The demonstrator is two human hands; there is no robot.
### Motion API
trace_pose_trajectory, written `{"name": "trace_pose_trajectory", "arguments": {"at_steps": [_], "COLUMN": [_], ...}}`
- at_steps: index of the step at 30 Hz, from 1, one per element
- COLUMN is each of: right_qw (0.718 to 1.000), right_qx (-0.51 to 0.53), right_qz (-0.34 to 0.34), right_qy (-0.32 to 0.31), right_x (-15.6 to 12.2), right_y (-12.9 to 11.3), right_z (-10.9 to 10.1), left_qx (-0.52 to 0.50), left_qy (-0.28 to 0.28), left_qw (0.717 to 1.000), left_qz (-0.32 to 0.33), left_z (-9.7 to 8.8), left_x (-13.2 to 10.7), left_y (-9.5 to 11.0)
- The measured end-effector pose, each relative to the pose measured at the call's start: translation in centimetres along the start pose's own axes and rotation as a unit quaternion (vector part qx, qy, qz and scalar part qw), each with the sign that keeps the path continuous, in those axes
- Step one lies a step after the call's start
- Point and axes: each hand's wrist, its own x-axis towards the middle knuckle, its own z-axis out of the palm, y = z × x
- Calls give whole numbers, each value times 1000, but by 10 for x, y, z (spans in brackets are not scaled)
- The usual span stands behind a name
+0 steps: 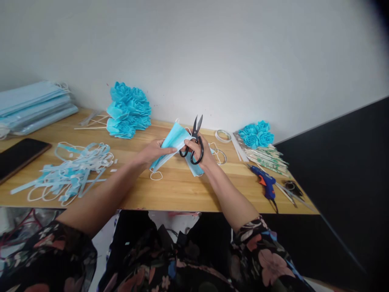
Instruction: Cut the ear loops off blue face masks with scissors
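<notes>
My left hand (155,152) is closed on a light blue face mask (175,136), thumb on top, with the mask tilted above the table. A white ear loop hangs below its lower corner. In my right hand (207,153) are black-handled scissors (195,129), blades slightly apart and pointing away from me. Its thumb and fingers also touch the mask's right edge. Under the right hand lies another blue mask piece (194,166) on the wooden table (170,194). The fingers behind the mask are hidden.
Cut mask strips (77,170) lie in a heap at left, near a phone (22,156) and stacked masks (36,105). Blue flowers (129,109) stand at the wall. On the right are tape (223,136), more flowers (257,134), wrapped sticks (269,159) and a glue gun (266,180).
</notes>
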Motion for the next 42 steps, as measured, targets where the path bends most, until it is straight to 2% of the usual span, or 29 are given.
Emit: {"name": "trace_pose_trajectory", "arguments": {"at_steps": [5, 10, 15, 21, 26, 32, 42], "right_qw": [999, 999, 995, 966, 954, 951, 956], "right_qx": [20, -6, -96, -239, -272, -279, -264], "right_qz": [38, 38, 26, 60, 85, 98, 66], "right_qy": [-3, -16, -29, -74, -95, -95, -108], "right_x": [0, -1, -7, -9, -6, -6, -8], "right_y": [1, 0, -16, -35, -28, -27, -25], "right_z": [-1, 1, -2, -10, -14, -14, -9], "left_qx": [-12, -30, -92, -134, -133, -131, -69], "left_qy": [-15, -9, 48, 87, 75, 97, 51], "left_qw": [1000, 1000, 994, 986, 988, 986, 996], "left_qz": [3, 4, 26, 45, 36, 44, 13], "left_z": [0, 2, -6, -13, -11, -13, -11], "left_x": [1, 1, 3, 5, 5, 5, 2], "left_y": [-2, -3, 4, 6, 4, 7, 8]}}
